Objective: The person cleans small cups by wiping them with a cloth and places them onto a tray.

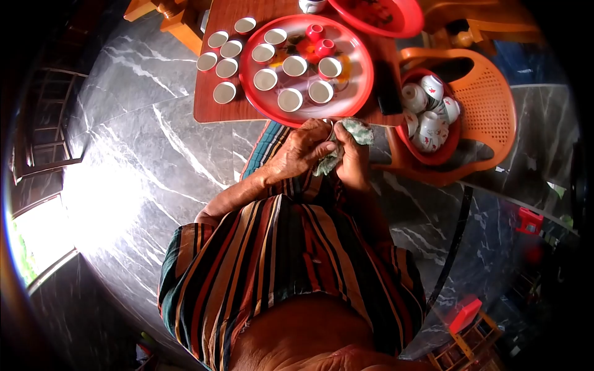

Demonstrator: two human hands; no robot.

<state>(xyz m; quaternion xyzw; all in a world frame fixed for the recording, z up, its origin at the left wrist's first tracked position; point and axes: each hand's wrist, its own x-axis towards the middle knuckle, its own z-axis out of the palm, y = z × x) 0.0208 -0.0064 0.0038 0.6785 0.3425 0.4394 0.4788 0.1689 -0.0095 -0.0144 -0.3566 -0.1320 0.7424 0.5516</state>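
Note:
At the table's front edge my left hand and my right hand meet, both closed around a pale green and white cloth. A small white-rimmed object, mostly hidden by the fingers, shows between them; I cannot make out what it is. Just beyond the hands lies a round red-rimmed tray with several white cups standing on it and two small red cups near its back. More white cups stand on the wooden table left of the tray.
An empty-looking red basin sits at the back right. A dark flat object lies at the table's right edge. On the orange chair, a red bowl holds several white patterned cups and bowls. The floor is grey marbled.

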